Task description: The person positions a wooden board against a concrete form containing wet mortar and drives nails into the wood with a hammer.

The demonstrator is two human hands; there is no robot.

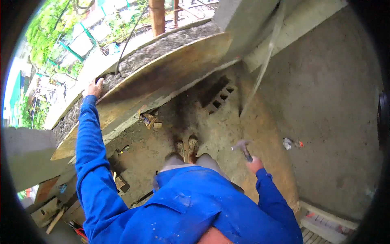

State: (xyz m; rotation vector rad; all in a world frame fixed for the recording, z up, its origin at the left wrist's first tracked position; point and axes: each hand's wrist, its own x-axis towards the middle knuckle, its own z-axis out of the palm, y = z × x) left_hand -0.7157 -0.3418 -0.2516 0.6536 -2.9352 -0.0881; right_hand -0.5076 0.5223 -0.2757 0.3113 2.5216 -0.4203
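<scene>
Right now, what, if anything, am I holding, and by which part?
Your right hand holds a metal-headed hammer by its dark handle. Your left hand is at the rough grey wall top; any grip is unclear.

Dark-handled hammer [245, 152], head blurred, gripped in right hand [255, 164]. Long, rough grey wall top [162, 46] under left hand [94, 88].

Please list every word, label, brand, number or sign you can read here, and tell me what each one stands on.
None can be read anywhere in this view.
Hammer in the right hand: blurred, no lettering legible.
Blue long-sleeved top: pale specks, no legible lettering.
Curved board: stains, no legible marks.
Crumpled pale scrap: too small to tell whether it bears print.
</scene>
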